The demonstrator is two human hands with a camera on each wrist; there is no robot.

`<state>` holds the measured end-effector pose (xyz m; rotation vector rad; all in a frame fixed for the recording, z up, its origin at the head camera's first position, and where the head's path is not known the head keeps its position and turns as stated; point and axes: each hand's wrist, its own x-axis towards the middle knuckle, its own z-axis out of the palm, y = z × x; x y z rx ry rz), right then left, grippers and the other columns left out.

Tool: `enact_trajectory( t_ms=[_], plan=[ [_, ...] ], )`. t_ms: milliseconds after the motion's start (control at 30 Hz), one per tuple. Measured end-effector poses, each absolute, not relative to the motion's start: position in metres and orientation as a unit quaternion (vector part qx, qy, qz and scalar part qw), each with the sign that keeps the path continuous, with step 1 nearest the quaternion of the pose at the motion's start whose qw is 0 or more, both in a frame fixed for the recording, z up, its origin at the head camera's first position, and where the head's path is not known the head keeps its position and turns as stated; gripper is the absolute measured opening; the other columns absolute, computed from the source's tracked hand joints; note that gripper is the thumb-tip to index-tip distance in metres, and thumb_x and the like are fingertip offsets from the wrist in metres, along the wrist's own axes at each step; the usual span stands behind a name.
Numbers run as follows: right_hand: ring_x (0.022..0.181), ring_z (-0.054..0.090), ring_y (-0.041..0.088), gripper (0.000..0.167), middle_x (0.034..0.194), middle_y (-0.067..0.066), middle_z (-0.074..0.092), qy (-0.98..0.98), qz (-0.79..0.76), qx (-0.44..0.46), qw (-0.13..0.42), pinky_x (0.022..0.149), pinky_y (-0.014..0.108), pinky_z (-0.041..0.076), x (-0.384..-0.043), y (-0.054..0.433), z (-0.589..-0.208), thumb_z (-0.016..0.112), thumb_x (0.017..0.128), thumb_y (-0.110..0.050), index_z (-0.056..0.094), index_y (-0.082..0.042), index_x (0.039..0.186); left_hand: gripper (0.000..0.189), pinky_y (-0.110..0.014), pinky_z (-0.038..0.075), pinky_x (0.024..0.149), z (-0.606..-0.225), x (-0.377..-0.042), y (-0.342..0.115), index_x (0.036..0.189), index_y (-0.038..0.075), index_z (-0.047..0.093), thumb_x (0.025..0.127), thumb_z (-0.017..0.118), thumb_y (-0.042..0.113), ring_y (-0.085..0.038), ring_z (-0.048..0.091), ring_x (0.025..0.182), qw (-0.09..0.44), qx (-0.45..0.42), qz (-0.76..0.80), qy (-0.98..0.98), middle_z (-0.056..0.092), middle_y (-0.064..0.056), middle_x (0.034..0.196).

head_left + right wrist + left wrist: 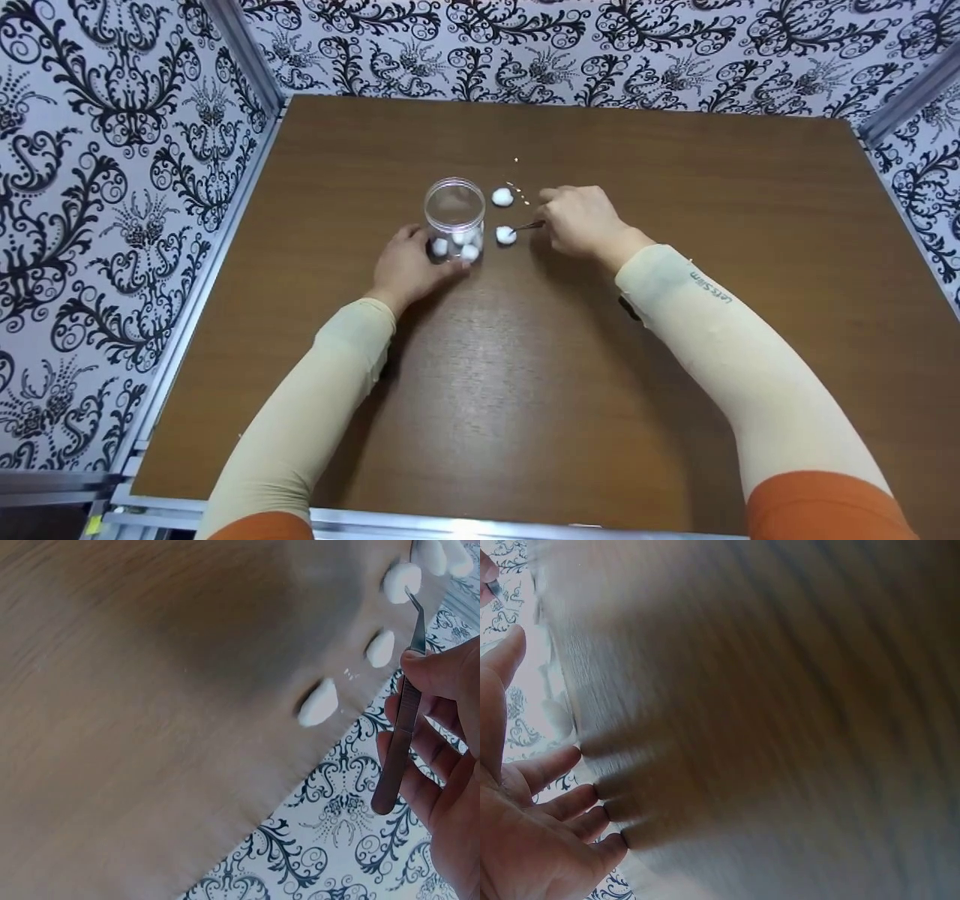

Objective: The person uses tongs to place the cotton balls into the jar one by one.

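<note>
A clear round jar (455, 204) stands on the table with several white cotton balls (469, 253) inside. My left hand (409, 266) holds it low down, thumb across the near side and fingers at the left; in the left wrist view the hand's (540, 825) fingertips reach the tabletop. Metal tweezers (405, 720) with a bent tip are pinched in my right hand (581, 221). Their tip touches a cotton ball (403, 583) just right of the jar; whether they clamp it I cannot tell. Another cotton ball (502, 197) lies behind it.
A further cotton ball (319, 703) shows in the right wrist view. Small pale bits (517, 190) lie scattered near the right hand. The brown wooden table (480, 390) is bordered by patterned walls (540, 52) and a metal frame (187, 322).
</note>
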<state>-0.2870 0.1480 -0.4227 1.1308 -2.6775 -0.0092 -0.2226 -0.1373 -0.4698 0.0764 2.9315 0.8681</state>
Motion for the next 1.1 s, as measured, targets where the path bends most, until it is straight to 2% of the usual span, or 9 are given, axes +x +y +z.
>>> enact_trajectory(
  t_ms=[200, 433, 767, 1100],
  plan=[
    [0.072, 0.059, 0.030, 0.007, 0.080, 0.003, 0.054, -0.921, -0.012, 0.374, 0.110, 0.051, 0.049, 0.047, -0.286, 0.158, -0.412, 0.066, 0.077, -0.006, 0.072, -0.010, 0.079, 0.085, -0.048, 0.036, 0.107, -0.471, -0.223, -0.138, 0.144, 0.012, 0.052, 0.080, 0.072, 0.064, -0.035, 0.041, 0.135, 0.039, 0.029, 0.282, 0.958, 0.042, -0.016, 0.149],
    [0.072, 0.060, 0.029, 0.027, 0.081, 0.002, 0.055, -0.919, 0.003, 0.373, 0.129, 0.049, 0.049, 0.046, -0.285, 0.171, -0.396, 0.064, 0.070, 0.000, 0.078, -0.014, 0.087, 0.087, -0.048, 0.034, 0.108, -0.472, -0.224, -0.139, 0.145, 0.011, 0.052, 0.080, 0.072, 0.065, -0.035, 0.040, 0.136, 0.040, 0.030, 0.280, 0.959, 0.040, -0.017, 0.150],
    [0.071, 0.059, 0.029, 0.031, 0.081, 0.003, 0.056, -0.913, 0.017, 0.375, 0.162, 0.046, 0.047, 0.043, -0.282, 0.177, -0.371, 0.057, 0.077, 0.000, 0.080, -0.015, 0.092, 0.087, -0.050, 0.035, 0.107, -0.470, -0.224, -0.139, 0.145, 0.012, 0.051, 0.079, 0.072, 0.065, -0.036, 0.040, 0.135, 0.040, 0.034, 0.280, 0.959, 0.041, -0.018, 0.149],
    [0.068, 0.056, 0.026, 0.031, 0.081, 0.001, 0.057, -0.893, 0.036, 0.398, 0.205, 0.045, 0.043, 0.040, -0.277, 0.148, -0.329, 0.058, 0.082, -0.001, 0.080, -0.016, 0.096, 0.085, -0.051, 0.036, 0.106, -0.470, -0.222, -0.138, 0.145, 0.013, 0.052, 0.080, 0.071, 0.064, -0.036, 0.042, 0.134, 0.039, 0.033, 0.282, 0.958, 0.041, -0.018, 0.149]
  ],
)
